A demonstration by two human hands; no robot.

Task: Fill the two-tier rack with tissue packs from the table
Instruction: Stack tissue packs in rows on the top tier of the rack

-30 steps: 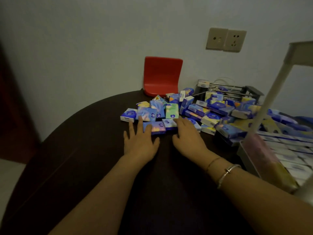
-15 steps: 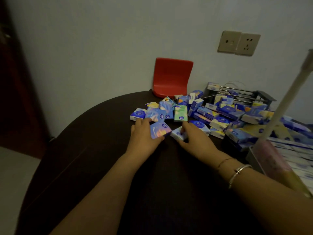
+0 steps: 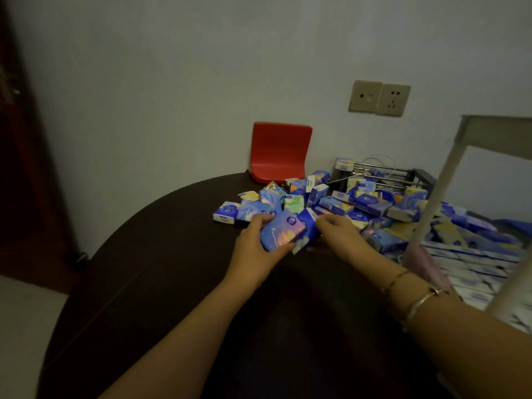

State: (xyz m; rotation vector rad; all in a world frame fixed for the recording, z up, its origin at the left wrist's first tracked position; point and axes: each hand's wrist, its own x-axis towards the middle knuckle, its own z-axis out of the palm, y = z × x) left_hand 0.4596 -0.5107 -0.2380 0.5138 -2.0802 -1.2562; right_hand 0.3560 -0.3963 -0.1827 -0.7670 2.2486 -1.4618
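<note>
A heap of small blue, yellow and green tissue packs (image 3: pixel 359 201) lies on the dark round table (image 3: pixel 161 283) near the wall. My left hand (image 3: pixel 254 249) grips a blue pack with a pink-orange print (image 3: pixel 280 233), lifted and tilted above the table. My right hand (image 3: pixel 338 236) holds a second blue pack (image 3: pixel 308 226) pressed against the first one. The white two-tier rack (image 3: pixel 440 191) stands at the right edge, its lower tier lined with several packs (image 3: pixel 472 266).
A red plastic seat (image 3: pixel 279 151) leans at the wall behind the heap. A dark wire rack (image 3: pixel 385 175) lies behind the packs. Two wall sockets (image 3: pixel 380 97) sit above. A dark door (image 3: pixel 26 168) is at left; pale floor shows below it.
Both hands went from resting flat by the heap to picking up a pack each. The two packs now meet between the hands, raised off the table.
</note>
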